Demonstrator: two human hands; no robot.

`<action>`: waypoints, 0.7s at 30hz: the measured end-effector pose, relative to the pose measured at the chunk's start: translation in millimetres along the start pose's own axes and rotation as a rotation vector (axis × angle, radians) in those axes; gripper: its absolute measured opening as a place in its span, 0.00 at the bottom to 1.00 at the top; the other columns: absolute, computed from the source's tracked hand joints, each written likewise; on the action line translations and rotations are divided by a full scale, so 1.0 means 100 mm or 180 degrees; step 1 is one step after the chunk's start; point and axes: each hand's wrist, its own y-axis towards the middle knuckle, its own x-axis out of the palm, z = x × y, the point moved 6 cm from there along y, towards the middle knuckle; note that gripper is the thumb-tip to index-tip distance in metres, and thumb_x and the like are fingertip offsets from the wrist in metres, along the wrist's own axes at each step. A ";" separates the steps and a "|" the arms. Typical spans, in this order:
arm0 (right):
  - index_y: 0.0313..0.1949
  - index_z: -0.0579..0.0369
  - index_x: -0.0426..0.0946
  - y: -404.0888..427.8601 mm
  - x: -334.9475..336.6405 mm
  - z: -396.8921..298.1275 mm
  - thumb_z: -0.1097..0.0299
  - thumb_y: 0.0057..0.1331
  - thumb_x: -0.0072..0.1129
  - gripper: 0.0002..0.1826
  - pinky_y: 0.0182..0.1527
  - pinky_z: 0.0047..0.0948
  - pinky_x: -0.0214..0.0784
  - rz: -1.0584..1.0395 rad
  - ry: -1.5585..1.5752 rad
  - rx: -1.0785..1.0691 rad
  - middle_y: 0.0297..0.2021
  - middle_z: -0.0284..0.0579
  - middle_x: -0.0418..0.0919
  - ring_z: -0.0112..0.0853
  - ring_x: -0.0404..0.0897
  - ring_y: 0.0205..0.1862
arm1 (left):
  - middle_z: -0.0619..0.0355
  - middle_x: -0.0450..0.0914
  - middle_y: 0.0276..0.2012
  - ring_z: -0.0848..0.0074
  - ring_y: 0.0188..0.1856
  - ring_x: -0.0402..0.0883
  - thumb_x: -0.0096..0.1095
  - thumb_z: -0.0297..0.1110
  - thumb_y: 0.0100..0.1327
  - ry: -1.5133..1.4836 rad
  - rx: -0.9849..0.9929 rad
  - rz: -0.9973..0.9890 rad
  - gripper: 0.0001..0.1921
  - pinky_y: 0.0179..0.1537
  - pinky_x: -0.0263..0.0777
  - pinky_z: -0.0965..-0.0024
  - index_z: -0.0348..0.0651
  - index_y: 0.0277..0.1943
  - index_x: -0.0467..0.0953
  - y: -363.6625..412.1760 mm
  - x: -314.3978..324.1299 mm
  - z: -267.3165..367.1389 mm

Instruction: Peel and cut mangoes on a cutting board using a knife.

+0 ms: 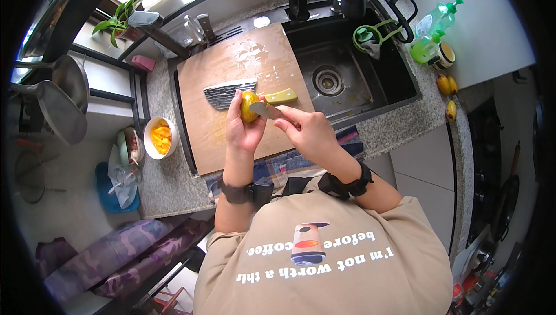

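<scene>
My left hand (246,129) holds a small yellow mango (249,105) upright between its fingers, over the cutting board (213,141). In my right hand (309,130) is a small knife (266,110), its blade laid against the mango's right side. Just beyond my left fingers a cleaver (230,92) lies flat, with a patterned blade and a yellow-green handle (281,96). The board looks wet towards its far end. A white bowl (173,153) with orange fruit flesh (161,137) stands left of the board.
Right of the board is a black sink (356,93) with a green strainer (360,39) at its far right corner. Several small mangoes (444,85) and green soap bottles (428,47) sit on the right counter. A ladle (71,76) and a spatula (61,110) hang at left.
</scene>
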 end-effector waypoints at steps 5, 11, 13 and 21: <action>0.44 0.48 0.77 -0.01 0.02 0.11 0.58 0.61 0.56 0.14 0.29 0.41 0.70 -0.0208 -0.0335 0.0084 0.22 0.51 0.77 0.47 0.78 0.27 | 0.55 0.76 0.36 0.70 0.40 0.77 0.58 0.36 0.64 0.0338 0.0160 0.0349 0.09 0.44 0.76 0.70 0.40 0.39 0.72 -0.01 0.06 0.03; 0.44 0.48 0.77 -0.02 0.03 0.09 0.58 0.61 0.56 0.14 0.30 0.41 0.70 -0.0073 -0.0268 0.0047 0.23 0.52 0.77 0.47 0.78 0.28 | 0.56 0.75 0.36 0.72 0.38 0.76 0.59 0.37 0.63 0.0436 0.0436 0.0498 0.09 0.40 0.77 0.71 0.43 0.41 0.72 0.01 0.03 0.07; 0.44 0.48 0.77 -0.03 0.03 0.09 0.58 0.61 0.56 0.14 0.30 0.41 0.70 -0.0106 -0.0240 0.0042 0.23 0.53 0.77 0.47 0.78 0.28 | 0.56 0.75 0.35 0.72 0.37 0.76 0.60 0.37 0.62 0.0449 0.0561 0.0437 0.10 0.40 0.78 0.71 0.44 0.42 0.72 -0.01 0.09 0.07; 0.46 0.50 0.76 -0.05 0.02 0.09 0.60 0.60 0.59 0.16 0.26 0.35 0.67 0.0020 -0.0185 -0.0146 0.21 0.51 0.76 0.45 0.77 0.24 | 0.54 0.76 0.33 0.70 0.37 0.77 0.60 0.35 0.63 0.0335 0.0437 0.0492 0.08 0.40 0.77 0.72 0.41 0.40 0.72 -0.04 0.12 0.03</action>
